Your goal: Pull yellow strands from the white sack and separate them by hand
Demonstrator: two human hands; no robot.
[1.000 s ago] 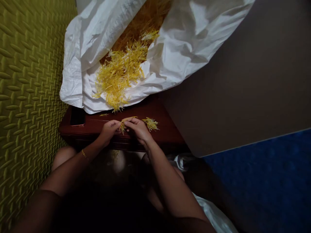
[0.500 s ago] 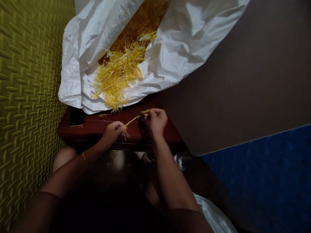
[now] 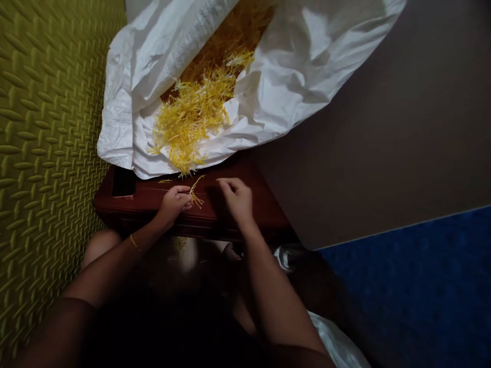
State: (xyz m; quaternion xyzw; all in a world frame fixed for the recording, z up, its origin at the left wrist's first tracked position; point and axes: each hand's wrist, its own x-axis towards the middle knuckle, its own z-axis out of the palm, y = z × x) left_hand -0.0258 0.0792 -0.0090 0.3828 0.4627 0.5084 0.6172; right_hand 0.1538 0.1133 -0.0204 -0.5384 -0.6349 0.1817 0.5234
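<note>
The left hand (image 3: pixel 173 204) seems to pinch a thin yellow strand (image 3: pixel 195 194) near the middle of the bench (image 3: pixel 266 217), its length pointing toward the white sack (image 3: pixel 123 128) (the right hand (image 3: pixel 236 199), half open and empty, is farther from it).

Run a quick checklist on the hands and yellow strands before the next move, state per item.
1. Left hand on yellow strands: ok, the strands come out at its fingertips, though the exact pinch is hard to see.
2. Right hand free: ok, it holds nothing visible and sits apart from the strands.
3. Strands apart from the yellow pile in the white plastic sack: ok, they lie just below the sack's edge.
4. Dark red wooden surface stable: cannot tell from this view.
5. Dark rectangle at the surface's far left: cannot tell what it is.
</note>
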